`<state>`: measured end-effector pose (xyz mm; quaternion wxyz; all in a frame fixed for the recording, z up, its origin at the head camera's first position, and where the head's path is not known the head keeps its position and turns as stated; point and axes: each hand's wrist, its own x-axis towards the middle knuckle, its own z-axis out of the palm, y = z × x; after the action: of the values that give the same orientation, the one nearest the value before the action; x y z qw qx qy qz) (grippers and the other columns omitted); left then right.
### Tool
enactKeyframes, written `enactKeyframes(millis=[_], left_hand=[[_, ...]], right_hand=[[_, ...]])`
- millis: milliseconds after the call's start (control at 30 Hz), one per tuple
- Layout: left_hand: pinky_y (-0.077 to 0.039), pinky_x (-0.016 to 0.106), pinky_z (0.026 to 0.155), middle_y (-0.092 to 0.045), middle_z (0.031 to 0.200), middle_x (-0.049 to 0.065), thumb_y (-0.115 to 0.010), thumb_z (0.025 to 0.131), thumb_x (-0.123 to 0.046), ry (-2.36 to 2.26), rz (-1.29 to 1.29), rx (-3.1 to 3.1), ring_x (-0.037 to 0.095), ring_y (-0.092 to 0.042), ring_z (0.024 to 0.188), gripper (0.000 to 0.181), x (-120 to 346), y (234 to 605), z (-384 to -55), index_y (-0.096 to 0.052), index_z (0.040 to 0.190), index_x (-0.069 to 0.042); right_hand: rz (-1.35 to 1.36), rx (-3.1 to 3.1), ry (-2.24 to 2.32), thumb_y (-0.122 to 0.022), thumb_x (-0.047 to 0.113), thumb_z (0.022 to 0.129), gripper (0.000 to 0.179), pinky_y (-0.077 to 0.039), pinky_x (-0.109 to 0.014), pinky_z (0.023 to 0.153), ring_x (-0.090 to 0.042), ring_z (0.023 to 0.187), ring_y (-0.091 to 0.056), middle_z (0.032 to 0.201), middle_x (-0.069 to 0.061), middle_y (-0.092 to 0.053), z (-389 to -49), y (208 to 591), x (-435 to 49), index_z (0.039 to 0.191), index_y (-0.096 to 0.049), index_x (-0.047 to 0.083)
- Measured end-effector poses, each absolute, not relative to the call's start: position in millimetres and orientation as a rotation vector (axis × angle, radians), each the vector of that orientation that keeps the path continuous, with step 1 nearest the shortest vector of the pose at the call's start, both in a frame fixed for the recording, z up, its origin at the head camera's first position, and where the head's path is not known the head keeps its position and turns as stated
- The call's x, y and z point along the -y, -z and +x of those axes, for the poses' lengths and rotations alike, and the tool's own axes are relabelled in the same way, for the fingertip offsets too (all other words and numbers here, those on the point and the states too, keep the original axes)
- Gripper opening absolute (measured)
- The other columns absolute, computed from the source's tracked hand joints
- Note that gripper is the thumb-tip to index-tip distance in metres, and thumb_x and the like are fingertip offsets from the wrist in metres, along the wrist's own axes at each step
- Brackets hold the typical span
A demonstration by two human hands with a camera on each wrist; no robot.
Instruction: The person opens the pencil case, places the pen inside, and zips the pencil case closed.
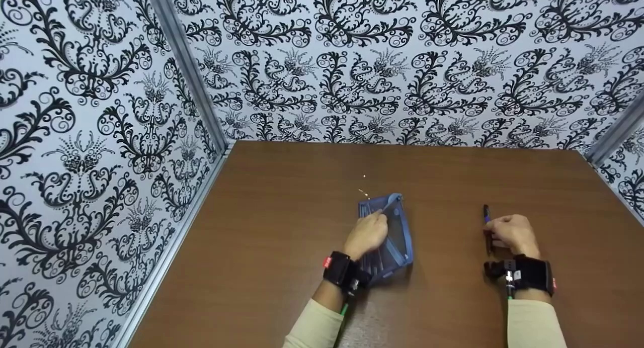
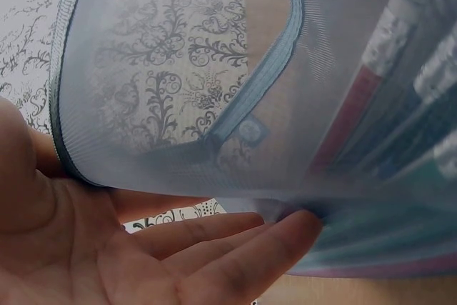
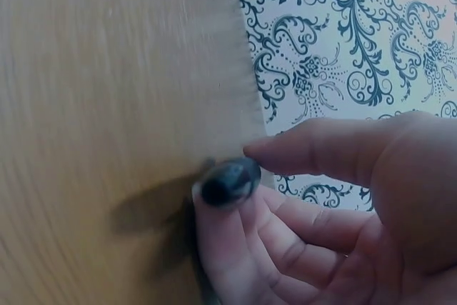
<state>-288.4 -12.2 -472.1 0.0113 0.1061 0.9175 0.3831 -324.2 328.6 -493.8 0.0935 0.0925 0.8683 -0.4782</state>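
Note:
A blue mesh zip pouch [image 1: 401,232] is in my left hand [image 1: 367,235], which grips its upper side near the middle of the table. Through the see-through mesh in the left wrist view, several pencils [image 2: 350,112] with silver ends show inside. The pale blue zip [image 2: 260,83] appears parted along one side. To the right, my right hand [image 1: 515,235] pinches a dark pen [image 1: 486,212] with a blue band between thumb and fingers, close to the table. In the right wrist view the pen's rounded black end [image 3: 232,183] points at the camera.
Brown wooden table [image 1: 282,212] lies under both hands. Patterned black-and-white walls [image 1: 372,71] stand behind it and at the sides, joined by grey metal posts [image 1: 188,66]. Small gold-coloured specks or glints [image 1: 364,192] show just beyond the pouch.

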Motion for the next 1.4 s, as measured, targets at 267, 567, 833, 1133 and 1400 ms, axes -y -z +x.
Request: enactKeyframes(millis=[267,567,833,1133,1400], left_hand=[[-0.036,0.041,0.114,-0.054,0.145,0.012,-0.025,0.102,-0.023,-1.312,0.199,-2.767,0.035,-0.044,0.138,0.053,12.0,472.6,-288.7,-0.06,0.132,0.004],[-0.045,0.038,0.102,-0.052,0.147,0.011,-0.026,0.102,-0.027,-1.376,0.146,-2.727,0.024,-0.055,0.114,0.055,11.3,474.0,-289.6,-0.053,0.14,0.001],[-0.048,0.036,0.092,-0.052,0.147,0.012,-0.026,0.102,-0.026,-1.362,0.163,-2.736,0.026,-0.058,0.101,0.054,11.6,474.1,-289.3,-0.053,0.14,0.002],[-0.046,0.037,0.102,-0.053,0.145,0.012,-0.027,0.102,-0.025,-1.357,0.164,-2.754,0.027,-0.057,0.119,0.053,11.6,473.1,-289.0,-0.055,0.138,0.002],[-0.04,0.039,0.111,-0.053,0.146,0.009,-0.027,0.102,-0.027,-1.37,0.135,-2.738,0.029,-0.048,0.136,0.053,11.4,471.8,-287.1,-0.054,0.14,0.0]], right_hand=[[0.249,-2.453,1.465,-0.047,0.002,0.097,0.041,-0.059,-0.028,0.079,-0.009,0.089,-0.063,0.134,-0.037,-0.049,-327.9,490.1,-324.7,0.131,-0.048,-0.021],[0.233,-2.431,1.443,-0.043,0.005,0.1,0.042,-0.058,-0.031,0.082,-0.015,0.093,-0.063,0.134,-0.037,-0.049,-329.1,486.8,-320.0,0.133,-0.045,-0.021],[0.202,-2.413,1.445,-0.04,0.0,0.096,0.041,-0.059,-0.033,0.08,-0.017,0.09,-0.064,0.12,-0.028,-0.058,-329.7,486.3,-315.7,0.131,-0.045,-0.021],[0.175,-2.389,1.47,-0.04,0.001,0.097,0.04,-0.059,-0.03,0.08,-0.013,0.087,-0.063,0.113,-0.017,-0.061,-328.9,481.5,-309.3,0.132,-0.045,-0.02],[0.153,-2.439,1.448,-0.04,0.009,0.102,0.04,-0.059,-0.029,0.077,-0.013,0.086,-0.065,0.115,-0.017,-0.06,-326.0,473.9,-300.5,0.133,-0.047,-0.015]])
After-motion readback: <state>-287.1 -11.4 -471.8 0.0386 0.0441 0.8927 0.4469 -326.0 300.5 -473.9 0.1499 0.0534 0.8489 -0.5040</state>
